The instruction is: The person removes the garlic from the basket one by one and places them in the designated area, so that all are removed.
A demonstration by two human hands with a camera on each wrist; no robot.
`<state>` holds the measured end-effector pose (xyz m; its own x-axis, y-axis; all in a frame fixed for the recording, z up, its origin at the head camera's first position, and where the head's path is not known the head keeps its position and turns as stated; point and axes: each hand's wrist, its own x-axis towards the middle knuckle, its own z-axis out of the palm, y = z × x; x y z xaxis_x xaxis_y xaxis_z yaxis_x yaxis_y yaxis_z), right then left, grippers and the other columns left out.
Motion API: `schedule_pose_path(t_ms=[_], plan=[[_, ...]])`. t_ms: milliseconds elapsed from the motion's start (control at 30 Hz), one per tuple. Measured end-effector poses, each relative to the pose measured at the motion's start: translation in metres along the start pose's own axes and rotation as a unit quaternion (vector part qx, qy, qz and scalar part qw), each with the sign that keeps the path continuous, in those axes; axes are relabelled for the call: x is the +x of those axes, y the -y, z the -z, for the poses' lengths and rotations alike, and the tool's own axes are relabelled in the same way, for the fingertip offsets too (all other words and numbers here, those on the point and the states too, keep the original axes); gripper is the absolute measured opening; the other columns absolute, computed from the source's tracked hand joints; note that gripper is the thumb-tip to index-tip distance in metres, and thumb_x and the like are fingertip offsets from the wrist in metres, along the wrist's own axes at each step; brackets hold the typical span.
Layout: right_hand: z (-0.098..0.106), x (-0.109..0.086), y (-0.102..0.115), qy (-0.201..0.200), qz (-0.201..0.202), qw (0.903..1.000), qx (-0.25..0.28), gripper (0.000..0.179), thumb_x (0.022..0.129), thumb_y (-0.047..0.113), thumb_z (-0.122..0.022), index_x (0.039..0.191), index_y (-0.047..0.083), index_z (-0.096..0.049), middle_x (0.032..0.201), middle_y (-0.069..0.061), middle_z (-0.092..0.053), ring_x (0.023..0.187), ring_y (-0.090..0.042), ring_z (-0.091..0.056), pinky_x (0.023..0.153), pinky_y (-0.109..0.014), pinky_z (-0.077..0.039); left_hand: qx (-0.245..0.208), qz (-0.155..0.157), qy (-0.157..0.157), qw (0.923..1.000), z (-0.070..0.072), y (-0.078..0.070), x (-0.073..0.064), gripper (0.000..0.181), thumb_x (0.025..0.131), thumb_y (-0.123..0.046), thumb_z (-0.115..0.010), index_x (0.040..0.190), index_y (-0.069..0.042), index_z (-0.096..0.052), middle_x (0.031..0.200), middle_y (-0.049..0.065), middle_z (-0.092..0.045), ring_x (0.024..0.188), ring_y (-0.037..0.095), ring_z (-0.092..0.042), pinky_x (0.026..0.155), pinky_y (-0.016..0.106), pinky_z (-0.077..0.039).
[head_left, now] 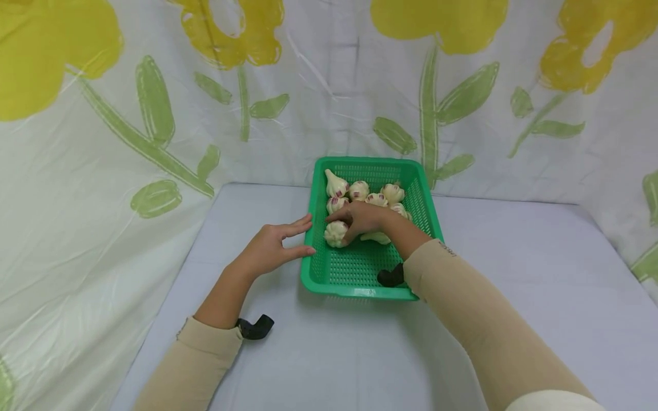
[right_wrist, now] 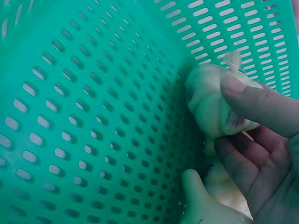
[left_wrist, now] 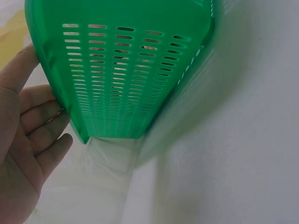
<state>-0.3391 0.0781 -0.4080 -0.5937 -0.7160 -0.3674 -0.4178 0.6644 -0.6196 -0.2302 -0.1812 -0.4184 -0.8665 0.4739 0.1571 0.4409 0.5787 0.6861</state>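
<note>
A green perforated plastic basket [head_left: 360, 292] holds several garlic bulbs [head_left: 358, 190], whitish with purple marks. Inside it, my right hand [head_left: 364, 218] pinches one garlic bulb [right_wrist: 205, 100] between thumb and fingers, near the basket's left wall. Below that bulb in the right wrist view, another garlic bulb [right_wrist: 205, 210] lies with its stem pointing up. My left hand [head_left: 269, 248] is at the outer left side of the basket, thumb and fingers spread and fairly straight, fingertips right at the rim. In the left wrist view its fingers [left_wrist: 46, 100] lie along the rim's edge.
The basket stands on a table with a pale cloth [head_left: 288, 365], near its back edge. Behind hangs a whitish curtain [head_left: 329, 103] with yellow flowers and green leaves. A black strap-like piece [head_left: 257, 327] sticks out from each sleeve cuff.
</note>
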Motion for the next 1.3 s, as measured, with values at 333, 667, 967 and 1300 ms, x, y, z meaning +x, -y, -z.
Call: schedule_pose_path(t_ms=[333,667,967,1300], plan=[[-0.001,-0.001,0.002,0.009,-0.004,0.9998,-0.018,0.078,0.080,0.013,-0.082,0.148,0.018,-0.046,0.149,-0.003,-0.049,0.137,-0.022,-0.044,0.111,-0.041,-0.042,-0.003,0.006,-0.002,1.0000,-0.001,0.001,-0.001,0.067,0.086,-0.045,-0.072,0.143,-0.016,-0.053,0.151,-0.010,-0.044,0.135,0.019,-0.048,0.107,0.044,-0.046],[0.005,-0.009,0.002,-0.015,-0.015,0.9992,-0.035,0.072,0.079,0.033,-0.083,0.143,0.019,-0.053,0.128,-0.002,-0.063,0.111,-0.017,-0.057,0.095,-0.037,-0.051,0.002,-0.006,-0.006,1.0000,-0.003,-0.001,-0.003,0.067,0.085,-0.047,-0.072,0.142,-0.016,-0.054,0.151,-0.010,-0.045,0.134,0.019,-0.049,0.106,0.044,-0.046],[0.012,-0.018,0.003,-0.080,-0.018,0.9946,0.064,0.074,0.078,0.035,-0.084,0.144,0.019,-0.052,0.095,0.000,-0.063,0.087,-0.018,-0.054,0.077,-0.031,-0.049,0.008,-0.066,-0.052,0.9965,-0.009,0.010,-0.004,0.060,0.085,-0.036,-0.077,0.136,-0.009,-0.059,0.146,-0.003,-0.051,0.129,0.019,-0.054,0.104,0.041,-0.049],[0.019,-0.025,-0.002,-0.108,0.011,0.9815,0.158,0.072,0.073,0.036,-0.088,0.138,0.023,-0.059,0.123,-0.001,-0.063,0.110,-0.019,-0.057,0.095,-0.039,-0.051,-0.005,-0.085,-0.067,0.9942,-0.012,0.015,0.000,0.059,0.083,-0.032,-0.079,0.134,-0.010,-0.061,0.144,-0.002,-0.053,0.129,0.018,-0.054,0.104,0.040,-0.048]])
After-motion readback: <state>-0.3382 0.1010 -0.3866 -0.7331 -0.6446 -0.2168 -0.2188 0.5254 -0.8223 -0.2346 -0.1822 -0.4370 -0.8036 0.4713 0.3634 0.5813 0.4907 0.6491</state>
